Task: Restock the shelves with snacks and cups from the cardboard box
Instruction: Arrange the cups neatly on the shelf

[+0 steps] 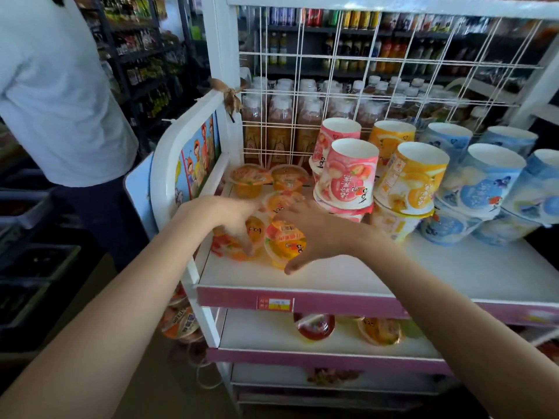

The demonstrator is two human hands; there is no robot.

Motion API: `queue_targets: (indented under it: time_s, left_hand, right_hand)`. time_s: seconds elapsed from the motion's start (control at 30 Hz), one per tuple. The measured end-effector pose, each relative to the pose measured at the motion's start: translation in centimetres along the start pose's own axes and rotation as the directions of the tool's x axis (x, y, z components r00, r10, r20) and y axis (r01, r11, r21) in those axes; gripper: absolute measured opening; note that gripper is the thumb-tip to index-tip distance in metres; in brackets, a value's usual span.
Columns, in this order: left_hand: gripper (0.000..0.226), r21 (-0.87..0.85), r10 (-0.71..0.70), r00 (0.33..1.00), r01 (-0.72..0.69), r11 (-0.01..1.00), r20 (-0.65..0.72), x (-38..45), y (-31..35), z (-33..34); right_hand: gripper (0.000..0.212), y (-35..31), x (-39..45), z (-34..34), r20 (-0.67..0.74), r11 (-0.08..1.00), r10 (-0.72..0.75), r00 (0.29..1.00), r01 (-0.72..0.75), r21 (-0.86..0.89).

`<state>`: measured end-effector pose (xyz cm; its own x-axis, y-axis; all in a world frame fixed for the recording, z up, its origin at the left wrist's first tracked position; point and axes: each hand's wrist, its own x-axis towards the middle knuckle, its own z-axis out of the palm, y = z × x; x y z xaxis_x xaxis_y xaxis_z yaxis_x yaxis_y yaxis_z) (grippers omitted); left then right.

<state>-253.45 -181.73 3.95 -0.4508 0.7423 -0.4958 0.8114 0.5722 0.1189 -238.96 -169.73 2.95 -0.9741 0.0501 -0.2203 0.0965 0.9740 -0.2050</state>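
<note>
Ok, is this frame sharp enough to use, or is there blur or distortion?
Head view: left hand and right hand are motion-blurred over the jelly cups; big cups stay fairly sharp; wide-angle bends the rack; background shelves are dim and soft.

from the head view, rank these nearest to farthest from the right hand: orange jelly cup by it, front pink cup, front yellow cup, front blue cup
From the right hand:
1. Orange jelly cup, against the hand, on its left.
2. Front pink cup, just behind and right.
3. Front yellow cup, further right.
4. Front blue cup, farthest right of the four.
</note>
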Motion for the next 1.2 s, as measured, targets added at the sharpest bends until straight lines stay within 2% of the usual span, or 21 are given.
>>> queue_targets:
  time_s: [0.17,0.3,0.43,0.57,0.73,0.87,0.93,1.0,1.1,1.2]
  left_hand:
    - [0.096,-0.014,0.039,0.988,-0.042,0.999,-0.150,-1.1,0.6,0.2]
    - [0.093,-0.120,0.054,0.955,-0.092,0.989,-0.290,-2.1,0.9,-1.8]
    - [0.091,-0.255,-0.039,0.863,-0.106,0.961,-0.504,-2.4,1.2,-4.9]
    - [0.096,-0.304,-0.144,0.779,-0.062,0.951,-0.610,-0.4,1.2,-6.5]
    - [0.084,-0.411,-0.194,0.763,-0.102,0.906,-0.617,2.7,1.2,-6.4]
    - [0.090,-0.357,-0.148,0.836,-0.060,0.932,-0.529,3.3,0.5,-6.6]
    - [0.092,-0.351,-0.128,0.877,-0.048,0.935,-0.463,3.2,0.4,-6.1]
    - [0.091,-0.348,-0.112,0.890,-0.055,0.936,-0.441,3.5,0.2,-5.5]
    - [0.083,-0.394,-0.152,0.873,-0.049,0.918,-0.464,4.1,0.0,-5.3]
    - [0.078,-0.433,-0.199,0.838,-0.049,0.900,-0.509,4.2,0.1,-5.8]
  right_hand:
    - [0.088,-0.1,-0.9,-0.4,-0.102,1.000,-0.012,0.995,0.014,0.019]
    - [0.067,0.0,-2.1,-4.6,-0.246,0.994,-0.053,0.968,0.074,0.077]
    - [0.064,0.0,-1.7,-8.4,-0.351,0.996,0.001,0.937,0.032,0.087]
    - [0.072,0.3,2.2,-10.5,-0.324,0.994,0.044,0.945,-0.074,-0.079]
    - [0.067,2.0,6.5,-11.4,-0.217,0.989,0.117,0.969,-0.133,-0.060]
    - [0.068,2.3,6.7,-11.8,-0.118,0.993,0.063,0.991,-0.075,-0.097]
    - [0.067,2.3,7.3,-11.7,-0.089,0.991,0.084,0.993,-0.092,-0.100]
    - [0.065,2.5,8.2,-11.4,-0.106,0.986,0.097,0.990,-0.110,-0.123]
    - [0.060,2.8,10.1,-10.6,-0.162,0.983,0.141,0.977,-0.158,-0.095]
    - [0.038,3.2,11.4,-9.4,-0.227,0.980,0.173,0.958,-0.189,-0.052]
